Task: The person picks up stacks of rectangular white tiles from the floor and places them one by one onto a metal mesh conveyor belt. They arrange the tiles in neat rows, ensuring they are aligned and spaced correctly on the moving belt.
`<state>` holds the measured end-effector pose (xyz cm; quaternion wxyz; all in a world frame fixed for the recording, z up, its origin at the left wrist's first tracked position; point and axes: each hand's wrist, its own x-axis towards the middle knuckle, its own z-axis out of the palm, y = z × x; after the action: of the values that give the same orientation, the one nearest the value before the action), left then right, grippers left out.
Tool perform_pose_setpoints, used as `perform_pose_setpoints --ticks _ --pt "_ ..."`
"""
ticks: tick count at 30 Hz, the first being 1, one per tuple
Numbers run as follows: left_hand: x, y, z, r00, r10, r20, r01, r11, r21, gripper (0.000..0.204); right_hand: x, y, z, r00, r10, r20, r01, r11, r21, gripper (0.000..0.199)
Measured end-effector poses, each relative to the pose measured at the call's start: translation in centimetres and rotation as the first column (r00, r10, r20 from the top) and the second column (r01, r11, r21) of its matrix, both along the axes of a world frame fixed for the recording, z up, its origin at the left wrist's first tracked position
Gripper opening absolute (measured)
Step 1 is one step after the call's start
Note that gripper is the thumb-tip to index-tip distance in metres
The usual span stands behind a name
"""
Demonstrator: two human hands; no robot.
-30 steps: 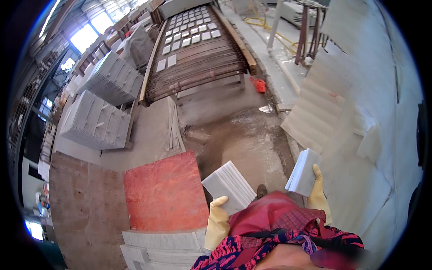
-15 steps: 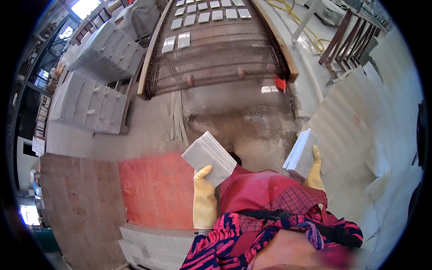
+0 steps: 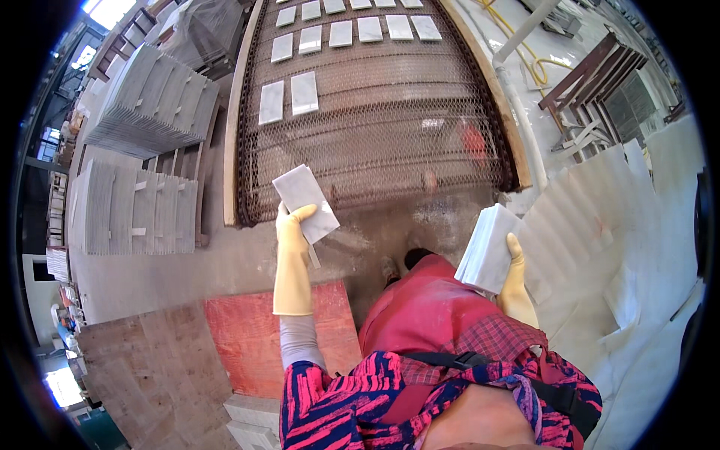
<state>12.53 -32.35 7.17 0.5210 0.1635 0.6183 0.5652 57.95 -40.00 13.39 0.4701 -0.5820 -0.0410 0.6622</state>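
Left hand (image 3: 294, 225): pinching one tile (image 3: 305, 202), held out flat toward mesh belt (image 3: 375, 112).
Right hand (image 3: 514, 259): clasping tile stack (image 3: 487, 247) from below, as supply.

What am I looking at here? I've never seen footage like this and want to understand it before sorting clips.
This is one view from a fisheye camera worn on a person's head, looking down, so straight edges bend. No machine does the handling: the person wears long yellow rubber gloves. The left hand holds a single grey tile out towards a wire mesh belt, which carries more tiles in rows. The right hand holds a stack of tiles. Tile stacks stand at left, beside a red board.
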Motion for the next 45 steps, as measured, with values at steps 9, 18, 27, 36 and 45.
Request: perform_pose_setpoints --ticks 9,18,27,36,45 --pt "-4.1 10.8 0.4 0.988 -0.150 -0.030 0.138 0.956 -0.259 0.074 -0.5 15.0 -0.8 0.990 0.139 -0.034 -0.141 0.986 -0.083 0.082" --pt "-4.7 12.7 2.5 0.975 -0.215 -0.050 0.171 0.879 -0.444 0.076 -3.5 23.6 -0.2 0.971 0.175 -0.164 -0.198 0.970 -0.141 0.076" --pt "-5.7 12.8 1.6 0.863 -0.358 -0.356 0.151 0.856 -0.495 0.079 -9.4 25.7 -2.1 0.928 0.210 -0.308 -0.255 0.960 -0.114 0.072" --pt "-1.7 12.9 6.3 0.550 -0.300 -0.780 -0.028 0.926 -0.376 0.062 -16.8 27.4 -1.9 0.882 0.363 -0.299 -0.407 0.908 -0.096 0.060" --pt "4.0 11.5 2.5 0.915 -0.110 0.389 0.104 0.994 0.037 0.070 -25.2 30.6 1.7 0.483 0.761 0.434 -0.871 0.470 0.145 0.099"
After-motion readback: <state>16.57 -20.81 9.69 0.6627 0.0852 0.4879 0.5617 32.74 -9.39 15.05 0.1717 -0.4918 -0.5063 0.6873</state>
